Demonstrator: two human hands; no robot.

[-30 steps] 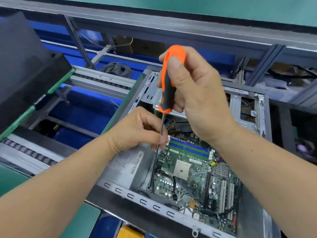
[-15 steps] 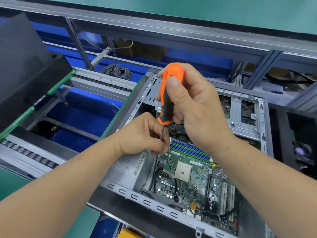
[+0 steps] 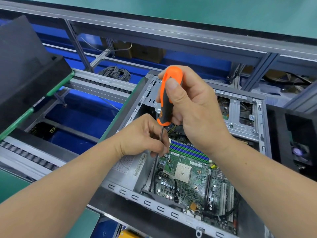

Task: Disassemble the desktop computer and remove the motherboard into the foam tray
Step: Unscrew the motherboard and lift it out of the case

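Compared with a second ago, I am seeing the right hand sitting lower in view, the orange handle of the screwdriver having dropped toward the case, and the left hand having closed in nearer the handle's base. The right hand is wrapping its fingers around the handle, thumb pressing flat against the orange plastic. The left hand is pinching the thin dark shaft just below the handle, fingers curled together on it. The shaft is running down at a slight tilt along the board's left edge, its tip landing near the front left corner of the motherboard, which is lying flat inside the open case

The near case wall, a grey metal strip with a row of slots, is passing just in front of the tip, and the left wall is standing close beside the shaft, leaving little room there. Over the board's middle the space is open. The board is green, studded with small capacitors, a pale square socket, and blue and green memory slots. The case is resting on a bench with a green mat
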